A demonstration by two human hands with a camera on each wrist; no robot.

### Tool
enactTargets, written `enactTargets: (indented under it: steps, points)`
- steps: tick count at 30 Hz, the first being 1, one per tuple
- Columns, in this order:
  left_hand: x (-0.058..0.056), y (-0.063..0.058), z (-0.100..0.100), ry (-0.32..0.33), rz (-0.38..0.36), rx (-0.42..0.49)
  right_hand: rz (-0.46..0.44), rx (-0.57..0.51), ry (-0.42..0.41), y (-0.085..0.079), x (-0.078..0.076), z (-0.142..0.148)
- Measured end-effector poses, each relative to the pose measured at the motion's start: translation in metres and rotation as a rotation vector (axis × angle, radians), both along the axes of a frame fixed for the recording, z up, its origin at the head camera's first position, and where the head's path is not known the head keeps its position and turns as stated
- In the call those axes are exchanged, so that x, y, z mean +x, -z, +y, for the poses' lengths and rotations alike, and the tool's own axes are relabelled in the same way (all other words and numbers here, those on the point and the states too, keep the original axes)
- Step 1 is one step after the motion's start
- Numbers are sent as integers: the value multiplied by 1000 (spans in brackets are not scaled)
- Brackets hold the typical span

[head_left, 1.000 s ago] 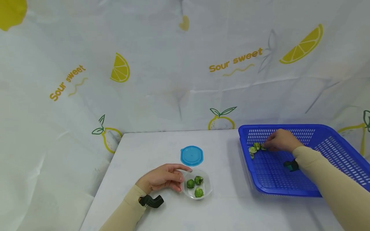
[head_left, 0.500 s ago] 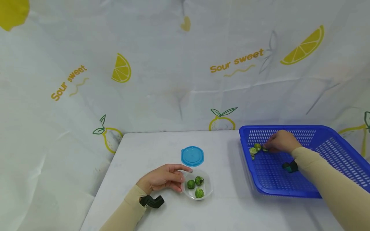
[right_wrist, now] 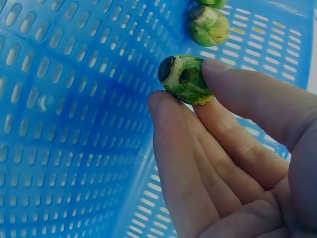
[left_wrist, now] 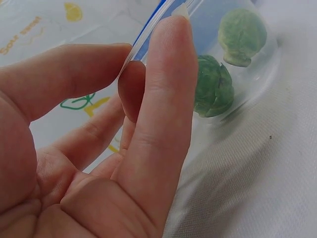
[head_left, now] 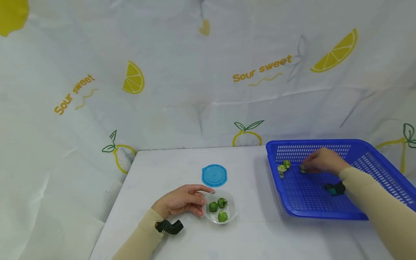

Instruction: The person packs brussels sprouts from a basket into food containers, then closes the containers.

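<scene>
My left hand (head_left: pixel 182 200) pinches the rim of a clear plastic container (head_left: pixel 233 213), which stands on the white table. Inside it lie three green Brussels sprouts, one of them a leafy sprout (left_wrist: pixel 214 87) close to my fingers in the left wrist view. Over the floor of the blue basket (head_left: pixel 308 198), my right hand (head_left: pixel 326 161) holds a Brussels sprout (right_wrist: pixel 190 79) between thumb and fingertips. That sprout has a dark cut stem and a dark hole in its side. Several other Brussels sprouts (head_left: pixel 282 168) lie along the basket's left wall.
A blue lid (head_left: pixel 214 175) lies flat on the table just behind the container. The basket has slotted walls and takes up the table's right side. A white sheet (head_left: pixel 182 90) with lemon prints hangs behind the table.
My right hand has drawn a sprout away to the right from the others in the basket. The left hand and the container stay put, while the head view has shifted slightly.
</scene>
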State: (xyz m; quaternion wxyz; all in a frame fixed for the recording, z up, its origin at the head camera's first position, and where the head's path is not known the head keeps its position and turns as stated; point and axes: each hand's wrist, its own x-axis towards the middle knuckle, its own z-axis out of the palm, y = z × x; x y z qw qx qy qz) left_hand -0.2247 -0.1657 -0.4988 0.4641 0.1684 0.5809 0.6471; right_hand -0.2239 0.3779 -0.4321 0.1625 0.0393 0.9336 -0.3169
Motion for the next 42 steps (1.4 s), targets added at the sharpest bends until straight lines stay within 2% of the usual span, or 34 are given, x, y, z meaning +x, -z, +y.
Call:
enactTargets:
  steps: [8,16,20,26,31,36,42]
  points:
    - [1,-1,0,3,-1,10,49,14,-38,-15,17,2]
    - [0,1,-1,10,0,20,75,14,-51,-37,29,-14]
    - [1,1,-1,12,3,20,128,16,-68,-47,36,-27]
    - [1,-1,0,5,-1,14,204,-10,-111,-60,42,-60]
    - [0,-1,0,-1,-2,5,218,-61,-138,-67,40,-90]
    - [-2,-1,0,3,17,-5,208,-112,-161,-69,37,-127]
    - [-2,0,0,-1,8,-10,240,-165,-221,-67,37,-170]
